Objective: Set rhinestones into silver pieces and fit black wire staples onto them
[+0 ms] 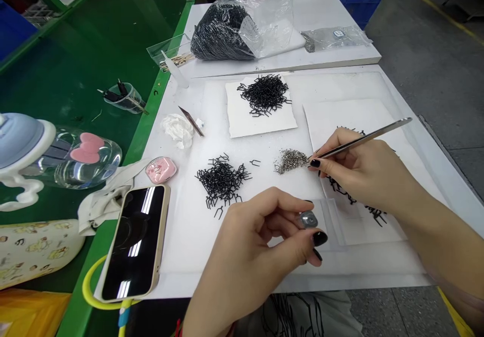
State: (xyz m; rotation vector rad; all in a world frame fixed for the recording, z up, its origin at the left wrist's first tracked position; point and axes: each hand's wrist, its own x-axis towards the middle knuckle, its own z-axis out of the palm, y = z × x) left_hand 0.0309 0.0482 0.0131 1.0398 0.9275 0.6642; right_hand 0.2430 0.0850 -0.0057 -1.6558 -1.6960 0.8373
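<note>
With my left hand (260,249) I am pinching a small grey piece (309,219) between thumb and forefinger, holding it up over the near part of the surface (181,261). The fingers of my right hand (365,171) are pressing together around the metal tweezers (378,132), whose tips are pointing left at the right edge of a heap of tiny brownish grains (291,159). I cannot tell whether the tips are gripping a grain.

As I am judging it, the work is standing somewhere in the middle. Plenty of grains are lying loose in the heap, so a good deal seems to be remaining. Black forked pieces are sitting in three lots: a left pile (222,180) straight on the surface, with one fork (255,162) lying apart just right of it; a far pile (265,92) on white paper (247,126); and a right pile (376,213), partly hiding behind my right hand. Which lot is finished and which is waiting, I cannot tell; their ends are showing too small. Farther off, a clear bag (223,32) is holding a large black mass, perhaps more stock.
</note>
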